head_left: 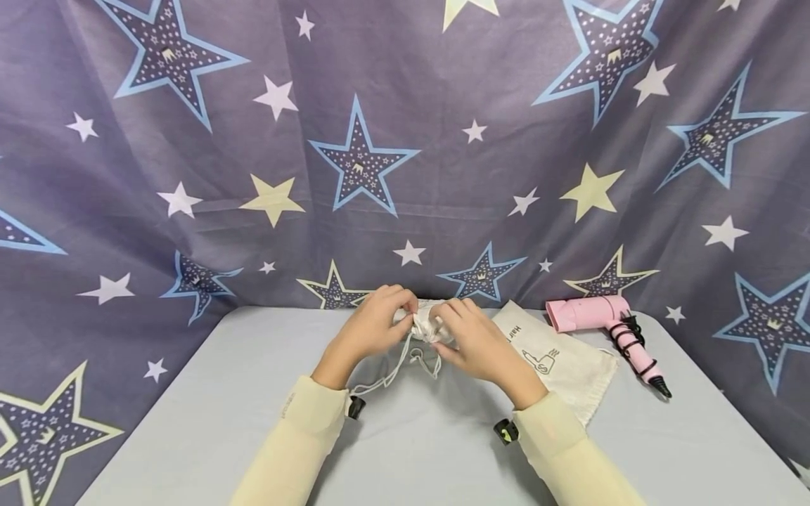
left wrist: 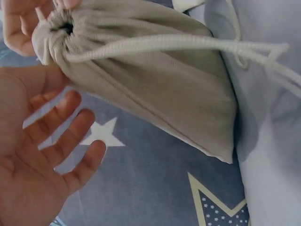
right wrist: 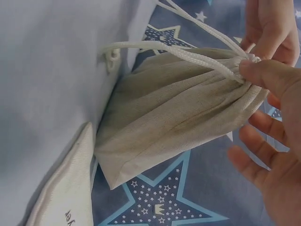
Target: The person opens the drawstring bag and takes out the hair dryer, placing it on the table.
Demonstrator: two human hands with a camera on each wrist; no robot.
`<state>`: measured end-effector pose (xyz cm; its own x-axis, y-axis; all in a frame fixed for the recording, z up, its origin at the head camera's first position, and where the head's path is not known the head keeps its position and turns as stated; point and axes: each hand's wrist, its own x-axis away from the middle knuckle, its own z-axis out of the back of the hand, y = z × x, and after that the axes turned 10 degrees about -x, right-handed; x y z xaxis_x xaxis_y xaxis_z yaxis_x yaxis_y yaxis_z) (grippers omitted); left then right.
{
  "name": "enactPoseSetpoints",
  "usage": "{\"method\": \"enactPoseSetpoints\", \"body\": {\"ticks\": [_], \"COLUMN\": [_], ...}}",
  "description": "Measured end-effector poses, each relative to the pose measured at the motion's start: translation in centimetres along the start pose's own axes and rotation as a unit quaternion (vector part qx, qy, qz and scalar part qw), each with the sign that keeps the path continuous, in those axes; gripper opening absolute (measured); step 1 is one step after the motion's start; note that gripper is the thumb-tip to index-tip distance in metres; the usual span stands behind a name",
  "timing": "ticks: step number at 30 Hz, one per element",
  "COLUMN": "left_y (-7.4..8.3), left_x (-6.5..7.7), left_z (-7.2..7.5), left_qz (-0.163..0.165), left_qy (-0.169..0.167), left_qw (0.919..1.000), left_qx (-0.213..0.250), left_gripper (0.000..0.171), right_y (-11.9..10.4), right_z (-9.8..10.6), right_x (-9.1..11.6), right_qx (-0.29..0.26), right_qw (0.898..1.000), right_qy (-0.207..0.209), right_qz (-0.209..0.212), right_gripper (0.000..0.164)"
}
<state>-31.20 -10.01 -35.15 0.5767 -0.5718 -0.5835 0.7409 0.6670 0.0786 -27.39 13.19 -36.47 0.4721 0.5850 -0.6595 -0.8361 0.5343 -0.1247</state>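
While left hand and right hand pinch gathered mouth, other fingers loose, drawstring bag stands mouth-up at rear of worktop. Looks soft, floppy; weight untold. Best hold: bunched mouth; smooth cords likely slip.

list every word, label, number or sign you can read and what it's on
"Hair": on the flat cloth bag; what follows is not legible in the head view.
"yer": same bag, right wrist view, blurred.
Small print on the left sleeve: too small to read.
Green mark on the black wrist device: too small to read.
Drawstring bag: no lettering shows.
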Motion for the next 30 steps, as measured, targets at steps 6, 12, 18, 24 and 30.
{"method": "enactPoseSetpoints", "body": {"ticks": [6, 12, 18, 24, 30], "left_y": [0.9, 1.2, 1.2, 1.0, 0.7], "left_x": [-0.3, -0.5, -0.6, -0.2, 0.0], "left_z": [0.2, 0.1, -0.3, -0.5, -0.8], "left_qz": [0.011, 0.015, 0.005, -0.020, -0.052], "left_qy": [0.030, 0.028, 0.034, 0.061, 0.084], "left_qw": [0.9995, 0.9994, 0.9991, 0.9976, 0.9943], "left_qx": [-0.007, -0.009, -0.024, -0.027, -0.040], "left_gripper": [0.013, 0.018, 0.018, 0.013, 0.012], "right_y": [0.6, 1.2, 1.4, 1.4, 1.1], "right_z": [0.9, 1.3, 0.9, -0.1, -0.4], "right_x": [-0.5, -0.7, -0.1, -0.2, -0.6], "right_qx": [-0.019, -0.022, -0.030, -0.040, -0.038], "right_qw": [1.000, 0.999, 0.998, 0.997, 0.998], "right_qy": [0.011, 0.021, 0.047, 0.058, 0.056], "right_qz": [-0.021, -0.025, -0.018, -0.003, 0.010], "right_gripper": [0.045, 0.035, 0.026, 0.020, 0.020]}}
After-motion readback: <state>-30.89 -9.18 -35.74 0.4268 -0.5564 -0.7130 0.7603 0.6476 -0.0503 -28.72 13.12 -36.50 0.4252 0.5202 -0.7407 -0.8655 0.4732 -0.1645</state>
